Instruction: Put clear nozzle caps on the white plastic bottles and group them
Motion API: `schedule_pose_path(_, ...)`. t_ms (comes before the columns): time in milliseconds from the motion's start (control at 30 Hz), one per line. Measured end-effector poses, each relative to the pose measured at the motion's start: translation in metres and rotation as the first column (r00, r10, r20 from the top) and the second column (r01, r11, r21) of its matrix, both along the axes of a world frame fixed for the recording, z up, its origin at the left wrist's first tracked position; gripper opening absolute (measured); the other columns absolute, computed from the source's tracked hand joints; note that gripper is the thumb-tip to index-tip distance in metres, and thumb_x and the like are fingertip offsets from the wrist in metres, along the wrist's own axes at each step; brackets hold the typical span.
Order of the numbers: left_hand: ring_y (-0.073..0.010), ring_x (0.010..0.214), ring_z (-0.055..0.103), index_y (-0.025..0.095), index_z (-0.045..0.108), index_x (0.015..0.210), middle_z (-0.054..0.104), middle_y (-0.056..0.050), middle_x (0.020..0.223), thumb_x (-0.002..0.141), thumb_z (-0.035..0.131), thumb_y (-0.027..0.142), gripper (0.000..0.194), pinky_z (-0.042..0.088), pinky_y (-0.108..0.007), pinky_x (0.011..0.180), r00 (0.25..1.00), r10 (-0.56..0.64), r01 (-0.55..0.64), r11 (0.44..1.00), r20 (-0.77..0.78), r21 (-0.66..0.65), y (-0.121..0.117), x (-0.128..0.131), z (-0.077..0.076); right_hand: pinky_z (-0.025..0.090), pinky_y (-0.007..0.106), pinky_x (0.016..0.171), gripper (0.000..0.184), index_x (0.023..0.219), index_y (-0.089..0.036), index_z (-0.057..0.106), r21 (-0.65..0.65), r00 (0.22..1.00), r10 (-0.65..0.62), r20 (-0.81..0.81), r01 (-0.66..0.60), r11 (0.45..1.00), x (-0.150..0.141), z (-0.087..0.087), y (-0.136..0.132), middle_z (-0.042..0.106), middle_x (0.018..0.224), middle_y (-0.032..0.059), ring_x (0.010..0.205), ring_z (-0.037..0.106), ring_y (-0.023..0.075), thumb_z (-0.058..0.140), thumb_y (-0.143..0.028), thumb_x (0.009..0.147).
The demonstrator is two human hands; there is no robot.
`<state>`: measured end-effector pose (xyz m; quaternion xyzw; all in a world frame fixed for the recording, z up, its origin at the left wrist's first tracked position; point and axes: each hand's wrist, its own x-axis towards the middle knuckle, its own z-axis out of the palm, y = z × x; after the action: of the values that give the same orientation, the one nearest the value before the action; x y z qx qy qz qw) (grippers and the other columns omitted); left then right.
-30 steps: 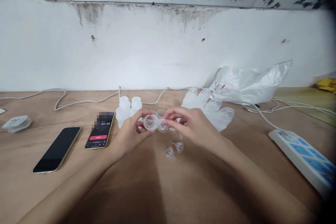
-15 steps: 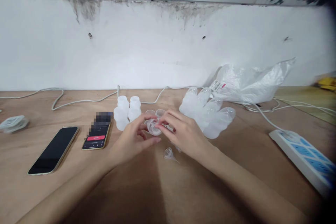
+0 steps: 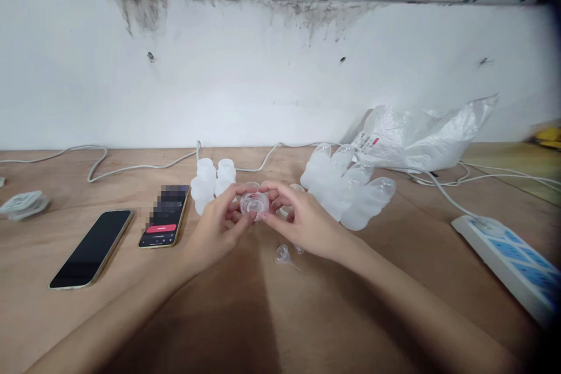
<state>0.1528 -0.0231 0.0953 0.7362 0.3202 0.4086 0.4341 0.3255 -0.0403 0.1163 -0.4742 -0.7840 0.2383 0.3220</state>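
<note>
The left hand (image 3: pixel 221 223) and the right hand (image 3: pixel 308 219) had closed on the same clear cup (image 3: pixel 255 205), gripping it from opposite sides, whereas a second earlier each had held a separate clear piece, the two side by side. That suggested the pieces had been brought together, probably one inside the other, though the see-through plastic hid how they fitted.

The cup was beyond the funnel (image 3: pixel 281 253) and to its left; whether it touched the bench (image 3: pixel 324 315) could not be told. It looked round and colourless, its mouth tilted toward the camera, with several rings showing inside the rim and a few bright glints. White bottles (image 3: pixel 205 186) stood beyond the funnel to the left, a dark phone (image 3: pixel 92 250) lay to its left, and a plastic bag (image 3: pixel 407 139) sat beyond it to the right.
</note>
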Motion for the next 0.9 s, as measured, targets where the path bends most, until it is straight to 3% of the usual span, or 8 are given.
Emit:
schedule_pose_path(200, -0.0154, 0.082, 0.060, 0.020, 0.046, 0.108, 0.059, -0.004, 0.096, 0.083, 0.048, 0.024, 0.025, 0.051, -0.026, 0.068, 0.998, 0.038, -0.035, 0.998, -0.058, 0.053, 0.000, 0.000, -0.001, 0.048, 0.027, 0.063, 0.030, 0.111, -0.022, 0.044, -0.066, 0.998, 0.001, -0.068, -0.005, 0.998, 0.000, -0.006, 0.003, 0.061, 0.098, 0.0051, 0.086, 0.059, 0.0157, 0.049, -0.025, 0.082)
schedule_pose_path(333, -0.0146, 0.077, 0.061, 0.020, 0.045, 0.107, 0.060, -0.004, 0.096, 0.083, 0.048, 0.028, 0.025, 0.051, -0.026, 0.065, 0.996, 0.052, -0.050, 0.998, -0.065, 0.037, -0.003, 0.002, 0.000, 0.047, 0.026, 0.060, 0.021, 0.104, -0.020, 0.047, -0.050, 0.995, 0.013, -0.104, -0.018, 0.999, -0.004, -0.009, 0.004, 0.062, 0.082, 0.0025, 0.075, 0.060, 0.0142, 0.045, -0.025, 0.084)
schedule_pose_path(567, -0.0124, 0.069, 0.059, 0.019, 0.046, 0.097, 0.058, -0.003, 0.091, 0.081, 0.050, 0.031, 0.021, 0.047, -0.021, 0.053, 0.987, 0.145, -0.147, 0.989, -0.068, -0.029, -0.004, 0.003, 0.005, 0.044, 0.022, 0.053, 0.015, 0.095, -0.019, 0.048, 0.009, 0.987, -0.059, -0.146, 0.061, 0.998, -0.008, -0.009, 0.002, 0.060, 0.076, 0.0013, 0.068, 0.056, 0.0126, 0.047, -0.025, 0.081)
schedule_pose_path(900, -0.0087, 0.060, 0.054, 0.016, 0.048, 0.086, 0.054, -0.001, 0.081, 0.079, 0.053, 0.031, 0.016, 0.042, -0.018, 0.048, 0.979, 0.194, -0.198, 0.978, -0.062, -0.067, -0.008, 0.003, 0.010, 0.036, 0.018, 0.045, 0.009, 0.091, -0.018, 0.046, 0.086, 0.985, -0.033, -0.167, 0.048, 0.995, -0.015, -0.009, -0.003, 0.052, 0.068, -0.0011, 0.058, 0.050, 0.0093, 0.043, -0.021, 0.083)
